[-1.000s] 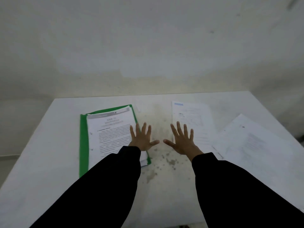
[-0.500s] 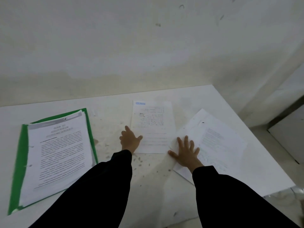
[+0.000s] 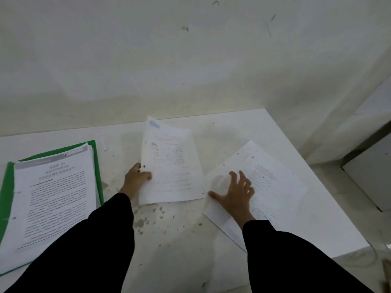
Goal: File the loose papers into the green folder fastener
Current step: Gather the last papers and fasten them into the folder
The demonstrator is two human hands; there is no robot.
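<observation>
The open green folder (image 3: 98, 163) lies at the left of the white table, with a stack of printed pages (image 3: 55, 193) resting in it. My left hand (image 3: 136, 179) pinches the left edge of a loose printed sheet (image 3: 171, 163) at the table's middle; that edge is raised and the sheet curls upward. To the right lies a second batch of loose papers (image 3: 273, 182), turned at an angle. My right hand (image 3: 234, 194) rests flat on its near-left part with fingers spread.
The white table (image 3: 228, 127) has dirty specks near its middle and ends at a right edge close to the angled papers. A pale wall stands right behind the table. A grey cabinet (image 3: 372, 172) sits lower at the far right.
My view has swung right, away from the folder. My left hand went from hovering near the folder to gripping the middle sheet's edge and lifting it. My right hand landed on the angled papers.
</observation>
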